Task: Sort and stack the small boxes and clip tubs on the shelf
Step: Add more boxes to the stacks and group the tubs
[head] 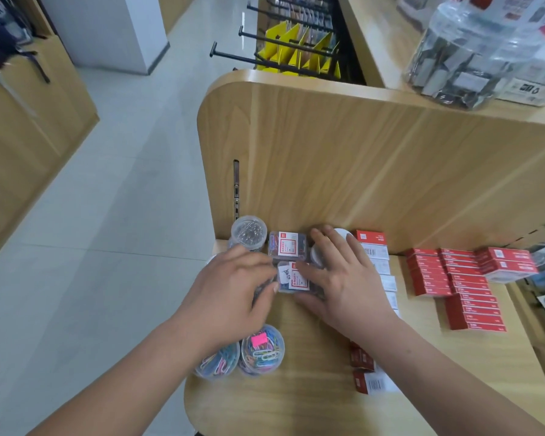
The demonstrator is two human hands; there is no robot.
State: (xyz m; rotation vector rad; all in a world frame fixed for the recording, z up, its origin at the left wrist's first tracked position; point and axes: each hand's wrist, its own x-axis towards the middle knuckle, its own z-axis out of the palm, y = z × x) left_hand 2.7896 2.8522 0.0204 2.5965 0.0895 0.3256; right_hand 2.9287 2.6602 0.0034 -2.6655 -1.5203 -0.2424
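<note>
Wooden shelf (296,398) holds red boxes (460,278) at 3 o'clock, clip tubs (261,349) at 6. At centre the left hand (233,284) curls round a clear box (294,278), right hand (337,278) pressing flat-fingered opposite. Best slide it square against its twin (287,243) at 12.

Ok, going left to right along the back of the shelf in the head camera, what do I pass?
Round clear tub of silver clips → clear rectangular box with red-and-white label → row of red-and-white cardboard boxes → stacks of red cardboard boxes.
</note>
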